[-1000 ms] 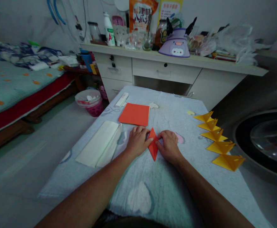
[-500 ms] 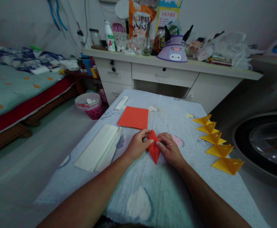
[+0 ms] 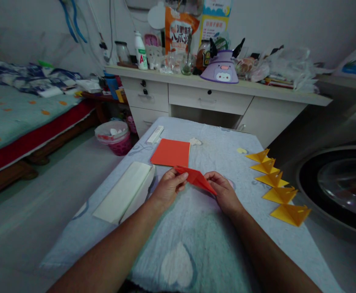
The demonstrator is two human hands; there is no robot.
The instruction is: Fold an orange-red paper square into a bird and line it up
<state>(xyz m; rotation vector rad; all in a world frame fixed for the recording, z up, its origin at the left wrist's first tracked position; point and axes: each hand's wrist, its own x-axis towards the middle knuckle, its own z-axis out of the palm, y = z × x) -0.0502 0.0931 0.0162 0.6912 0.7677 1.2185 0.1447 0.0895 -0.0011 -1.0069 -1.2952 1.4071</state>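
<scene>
A folded piece of red origami paper (image 3: 198,179) is held between my two hands, just above the cloth-covered table (image 3: 178,228). My left hand (image 3: 169,184) pinches its far-left tip between thumb and fingers. At its lower right end, my right hand (image 3: 223,191) grips the paper, with the fingertips partly behind it. The folded piece is long and diamond-shaped and lies slantwise, its left end higher. Beyond my left hand lies a stack of square red paper (image 3: 171,152). Several folded yellow paper figures (image 3: 278,195) stand in a row along the table's right side.
A white folded packet (image 3: 123,191) lies left of my left forearm. Near the far left corner is a small white box (image 3: 155,135). A pink bin (image 3: 117,142) stands on the floor. Behind the table is a white desk (image 3: 208,97) crowded with items; a washing machine (image 3: 306,175) is at right.
The red folded paper has turned from pointing toward me to lying slantwise. My left hand has shifted to its left tip, and my right hand to its other end.
</scene>
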